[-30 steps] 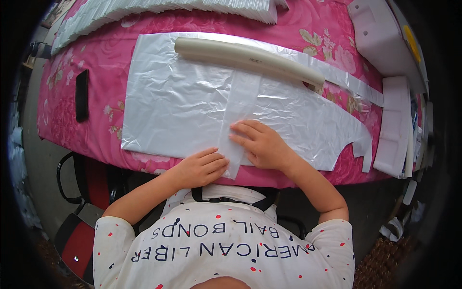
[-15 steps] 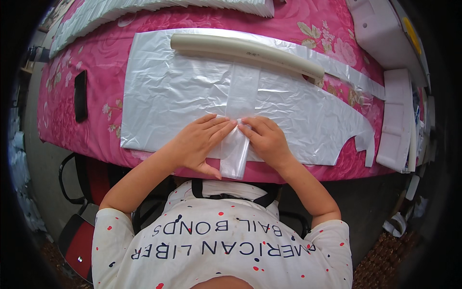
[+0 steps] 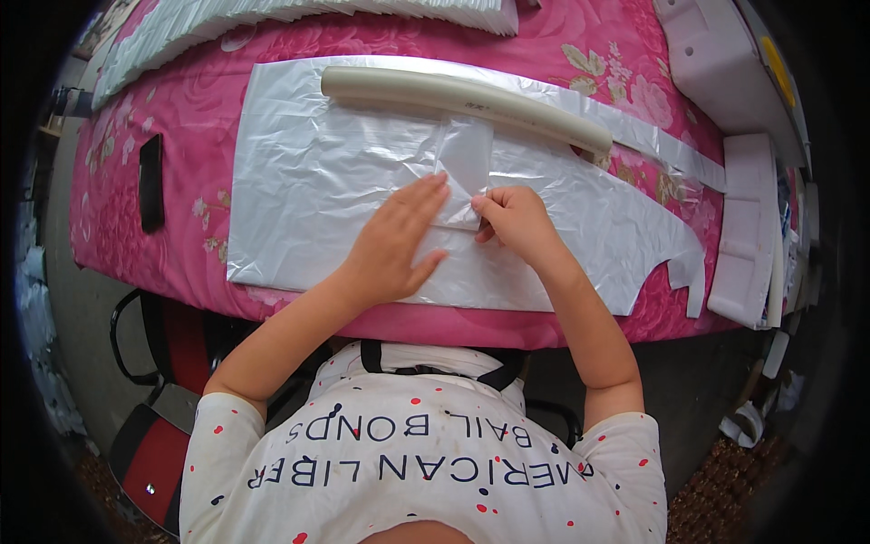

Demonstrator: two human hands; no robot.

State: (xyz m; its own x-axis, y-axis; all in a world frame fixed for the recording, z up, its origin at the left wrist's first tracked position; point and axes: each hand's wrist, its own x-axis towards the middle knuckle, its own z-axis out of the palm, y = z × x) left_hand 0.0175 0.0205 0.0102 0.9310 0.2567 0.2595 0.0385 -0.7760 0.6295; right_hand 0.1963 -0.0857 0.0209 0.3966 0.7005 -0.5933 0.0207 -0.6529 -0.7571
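A folded strip of thin clear-white plastic film [image 3: 464, 150] lies on a large, wrinkled white plastic sheet [image 3: 308, 190] spread over the table. My right hand [image 3: 517, 220] pinches the strip's near right corner between thumb and fingers. Flat beside the strip's left edge rests my left hand [image 3: 396, 240], its fingers stretched out and its thumb apart. A diagonal fold shows in the film between the two hands. Beyond them, a long beige tube [image 3: 467, 102] lies across the far part of the sheet and touches the strip's far end.
Pink flowered cloth [image 3: 109, 213] covers the table. A black phone [image 3: 151, 183] lies at the left. Stacked folded white plastic [image 3: 299, 11] runs along the far edge. White foam boxes [image 3: 743, 227] stand at the right. Below the table's left side is a red-and-black chair [image 3: 159, 462].
Both hands have moved away from me, up the sheet. The film's near end, which hung over the table's front edge, is now folded up onto the sheet. My left fingers have flattened out.
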